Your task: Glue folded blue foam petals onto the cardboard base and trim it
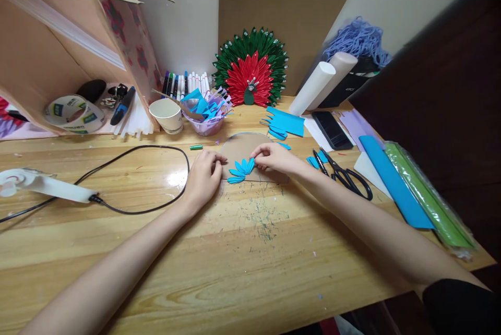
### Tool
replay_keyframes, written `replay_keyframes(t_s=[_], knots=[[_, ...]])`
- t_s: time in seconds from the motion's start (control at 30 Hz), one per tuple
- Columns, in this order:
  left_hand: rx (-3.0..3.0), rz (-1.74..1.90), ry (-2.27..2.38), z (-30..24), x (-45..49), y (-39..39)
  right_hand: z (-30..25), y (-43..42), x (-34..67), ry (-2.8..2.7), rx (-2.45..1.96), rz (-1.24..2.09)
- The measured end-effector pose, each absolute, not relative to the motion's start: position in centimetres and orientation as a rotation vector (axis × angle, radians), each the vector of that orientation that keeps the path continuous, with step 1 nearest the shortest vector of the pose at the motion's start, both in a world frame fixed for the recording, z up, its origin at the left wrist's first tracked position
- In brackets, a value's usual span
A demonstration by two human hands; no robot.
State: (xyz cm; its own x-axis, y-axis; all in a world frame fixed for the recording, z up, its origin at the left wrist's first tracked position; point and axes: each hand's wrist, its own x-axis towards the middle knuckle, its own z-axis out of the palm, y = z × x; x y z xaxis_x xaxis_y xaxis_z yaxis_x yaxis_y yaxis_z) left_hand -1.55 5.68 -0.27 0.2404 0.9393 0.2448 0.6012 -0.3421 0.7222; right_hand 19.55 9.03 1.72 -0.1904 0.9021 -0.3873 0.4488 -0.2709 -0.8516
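A half-round cardboard piece (238,144) lies flat on the wooden table, its straight edge towards me. On its lower middle a small fan of blue crepe-paper petals (237,172) spreads out. My left hand (204,176) has its fingers curled at the cardboard's left edge, gripping it against the table. With thumb and forefinger, my right hand (272,158) pinches a blue paper petal (251,166) at the fan's right side. Behind the cardboard lies fringed blue crepe paper (287,122). Black scissors (349,176) rest to the right of my right hand.
A white glue gun (58,186) with a looping black cord (148,212) lies left. Behind stand a paper cup (168,116), a bowl of paper scraps (207,123) and a red-green paper peacock (250,71). A phone (332,130) and blue paper roll (395,183) lie right.
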Motion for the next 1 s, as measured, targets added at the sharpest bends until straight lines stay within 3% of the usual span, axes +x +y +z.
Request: replay_keyframes(t_s=[1.0], knots=[[2.045,0.932,1.392,-0.5,-1.6,5.7,2.3,9.3,20.1,-1.656,-1.525,1.540]])
